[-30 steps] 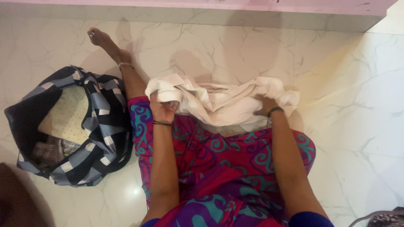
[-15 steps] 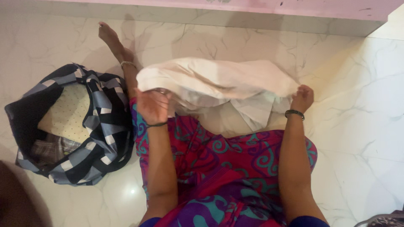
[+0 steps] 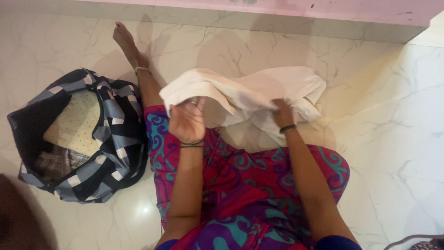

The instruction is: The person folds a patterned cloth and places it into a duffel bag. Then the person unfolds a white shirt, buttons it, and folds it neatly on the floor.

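Note:
A white cloth [image 3: 249, 92] is held up over my lap, bunched and folded between both hands. My left hand [image 3: 187, 121], palm turned toward me, grips its left edge. My right hand [image 3: 282, 113], wearing a dark bangle, pinches the cloth near its middle right. I sit on the floor in a magenta and purple patterned garment [image 3: 245, 185], with one bare leg [image 3: 136, 65] stretched out to the far left.
A blue, black and white checked bag [image 3: 78, 139] lies open on the white marble floor [image 3: 384, 115] at my left, with folded clothes inside. A pink ledge [image 3: 277, 9] runs along the far edge. A dark object sits at the bottom left corner.
The cloth was spread wide half a second ago; now my right hand has moved inward to the left and the cloth is bunched closer together. My left hand has shifted slightly right.

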